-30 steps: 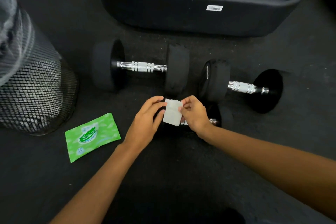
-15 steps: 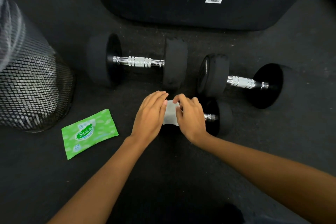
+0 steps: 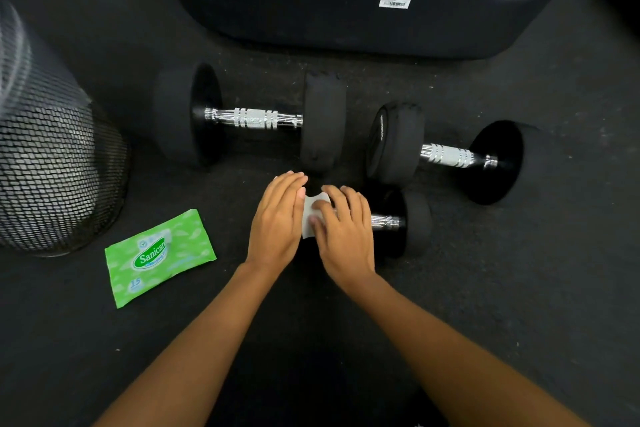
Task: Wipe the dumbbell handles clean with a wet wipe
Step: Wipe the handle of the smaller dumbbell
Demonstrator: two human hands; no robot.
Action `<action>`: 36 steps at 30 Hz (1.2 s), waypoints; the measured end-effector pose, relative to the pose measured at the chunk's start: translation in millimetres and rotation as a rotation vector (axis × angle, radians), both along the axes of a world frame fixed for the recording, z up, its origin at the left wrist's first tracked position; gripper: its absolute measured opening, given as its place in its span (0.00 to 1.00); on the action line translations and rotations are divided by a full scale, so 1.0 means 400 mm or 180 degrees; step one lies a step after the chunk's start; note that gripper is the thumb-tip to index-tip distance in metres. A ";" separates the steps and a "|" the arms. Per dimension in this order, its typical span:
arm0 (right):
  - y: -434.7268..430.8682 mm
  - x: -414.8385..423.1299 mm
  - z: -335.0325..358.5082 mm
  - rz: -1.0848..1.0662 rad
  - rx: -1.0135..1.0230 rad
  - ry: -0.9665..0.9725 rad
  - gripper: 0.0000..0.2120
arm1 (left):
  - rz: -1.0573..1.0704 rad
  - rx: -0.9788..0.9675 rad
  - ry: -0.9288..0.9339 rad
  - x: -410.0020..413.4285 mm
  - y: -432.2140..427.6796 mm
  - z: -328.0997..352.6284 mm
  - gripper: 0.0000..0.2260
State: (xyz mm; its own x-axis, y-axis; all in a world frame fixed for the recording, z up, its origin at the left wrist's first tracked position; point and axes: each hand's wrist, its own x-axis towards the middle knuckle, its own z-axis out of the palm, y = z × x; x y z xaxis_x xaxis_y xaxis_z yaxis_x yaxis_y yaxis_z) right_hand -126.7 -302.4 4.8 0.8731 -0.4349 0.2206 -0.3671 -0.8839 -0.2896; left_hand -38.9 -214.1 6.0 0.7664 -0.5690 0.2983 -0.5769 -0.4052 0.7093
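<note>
a: where is the white wet wipe (image 3: 313, 202)?
b: on the chrome handle (image 3: 385, 220) of the small black dumbbell (image 3: 417, 224), mid dark rubber floor (image 3: 519, 288), with the right hand (image 3: 343, 232) curled over it.
a: the left hand (image 3: 277, 218)?
b: fingers straight and together, touching the wipe's edge. a green plastic wipes pack (image 3: 159, 256) lies to its left.

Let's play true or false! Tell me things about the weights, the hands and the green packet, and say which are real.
1. The white wipe lies on the smallest dumbbell, between the left hand and the right hand. True.
2. The green packet is inside the mesh bin. False: it lies on the floor beside the bin.
3. The right hand covers part of the smallest dumbbell's handle. True.
4. The left hand grips the biggest dumbbell. False: it rests at the smallest one; nothing touches the biggest.
</note>
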 end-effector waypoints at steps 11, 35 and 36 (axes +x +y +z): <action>-0.029 0.024 -0.007 0.0046 -0.0108 0.0306 0.22 | 0.0167 0.0043 -0.0359 -0.002 -0.003 -0.020 0.16; -0.032 0.065 0.013 0.0056 -0.0039 0.0975 0.31 | 0.0233 -0.0096 -0.0419 0.001 -0.012 -0.025 0.16; -0.025 0.066 0.013 0.0181 -0.0085 0.0860 0.29 | 0.0246 -0.0102 -0.0404 0.000 -0.012 -0.024 0.16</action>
State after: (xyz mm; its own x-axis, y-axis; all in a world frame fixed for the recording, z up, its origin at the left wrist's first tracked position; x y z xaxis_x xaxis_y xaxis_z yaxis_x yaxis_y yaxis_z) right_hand -100.4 -312.5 10.1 0.9246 -0.3807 -0.0127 -0.3775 -0.9113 -0.1643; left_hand -38.7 -218.9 -3.7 0.7625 -0.4985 0.4124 -0.6306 -0.4302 0.6459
